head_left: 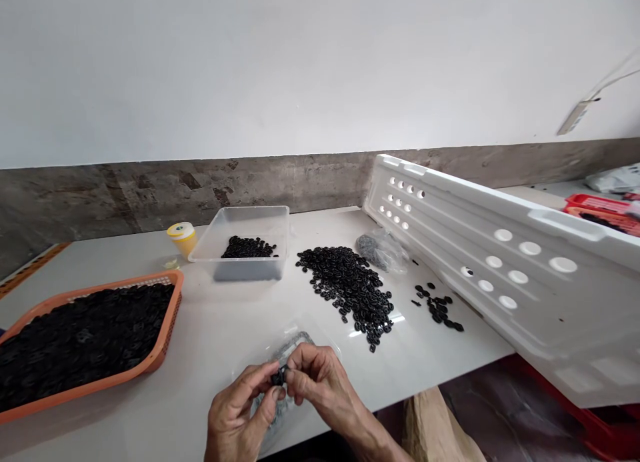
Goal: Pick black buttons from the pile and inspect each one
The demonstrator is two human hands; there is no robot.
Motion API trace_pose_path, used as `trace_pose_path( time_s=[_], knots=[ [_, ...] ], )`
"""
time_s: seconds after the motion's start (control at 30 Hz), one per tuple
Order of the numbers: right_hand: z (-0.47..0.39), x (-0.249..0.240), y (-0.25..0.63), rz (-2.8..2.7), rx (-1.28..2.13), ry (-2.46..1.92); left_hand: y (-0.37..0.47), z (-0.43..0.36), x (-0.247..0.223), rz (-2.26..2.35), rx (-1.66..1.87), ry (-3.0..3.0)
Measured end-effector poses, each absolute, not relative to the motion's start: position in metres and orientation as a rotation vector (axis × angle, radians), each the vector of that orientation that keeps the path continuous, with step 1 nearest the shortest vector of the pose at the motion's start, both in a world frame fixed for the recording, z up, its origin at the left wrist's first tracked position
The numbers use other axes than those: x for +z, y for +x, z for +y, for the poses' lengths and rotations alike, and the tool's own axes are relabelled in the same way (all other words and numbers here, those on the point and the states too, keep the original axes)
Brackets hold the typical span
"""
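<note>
My left hand (243, 409) pinches a small black part (278, 377) between thumb and fingertips. From the right, my right hand (320, 381) meets it, thumb and fingers closed at the same part; whether they hold a separate piece is too small to tell. Under both hands lies a clear plastic bag (300, 337) with small grey pieces, partly hidden. Beyond them, a loose pile of black round parts (350, 285) spreads on the white table (210, 342). A smaller group of black pieces (439, 309) lies to its right.
An orange basket (170, 315) full of black parts stands at left. Behind are a clear bin (240, 270) with black parts, a yellow-and-white container (183, 239) and a tied plastic bag (383, 250). A large white perforated panel (450, 229) leans along the right side.
</note>
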State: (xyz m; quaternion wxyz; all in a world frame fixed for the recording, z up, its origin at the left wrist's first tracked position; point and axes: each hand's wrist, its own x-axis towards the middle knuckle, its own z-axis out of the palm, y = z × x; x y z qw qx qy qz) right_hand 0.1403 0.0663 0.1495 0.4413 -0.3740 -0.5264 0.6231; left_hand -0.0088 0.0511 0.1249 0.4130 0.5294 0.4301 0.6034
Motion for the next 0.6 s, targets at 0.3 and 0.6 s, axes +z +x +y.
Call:
trace_pose_path(
  time_s=[0.3,0.6],
  knots=[
    [0.070,0.150,0.146,-1.346,1.580,-0.920,-0.025,0.065,0.123,0.844,1.394,1.785],
    [0.071,0.140,0.145,-1.389,1.504,-0.890,-0.008,0.056,0.135,1.022,1.475,1.503]
  ],
)
